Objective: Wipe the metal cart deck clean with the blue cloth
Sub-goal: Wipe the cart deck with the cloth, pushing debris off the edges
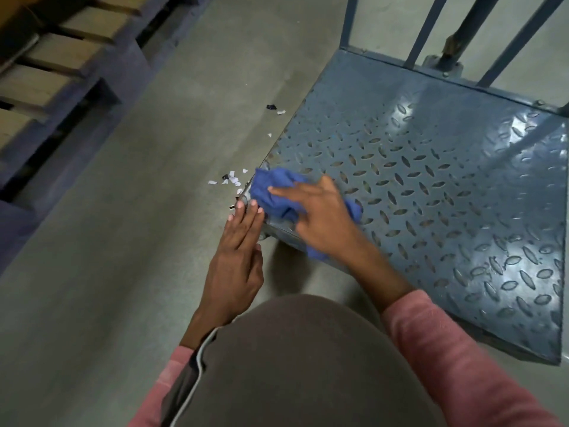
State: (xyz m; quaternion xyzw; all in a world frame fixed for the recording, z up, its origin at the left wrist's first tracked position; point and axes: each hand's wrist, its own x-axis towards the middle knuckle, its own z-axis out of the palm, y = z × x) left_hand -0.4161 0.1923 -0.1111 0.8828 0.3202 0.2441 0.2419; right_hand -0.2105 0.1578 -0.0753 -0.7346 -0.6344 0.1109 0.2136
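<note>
The metal cart deck (pixel 437 167) is blue-grey tread plate with raised diamond marks, filling the right half of the view. A crumpled blue cloth (pixel 277 192) lies on the deck's near-left corner. My right hand (pixel 320 217) presses flat on the cloth, fingers spread toward the left, and hides part of it. My left hand (pixel 237 257) is just off the corner, fingers straight and together, fingertips touching the deck's edge below the cloth. It holds nothing.
Small white and dark scraps (pixel 231 180) lie on the concrete floor (pixel 123 241) beside the cart corner, with more scraps (pixel 275 109) farther back. Upright cart rails (pixel 425 29) stand at the deck's far edge. A wooden pallet stack (pixel 52 72) sits far left.
</note>
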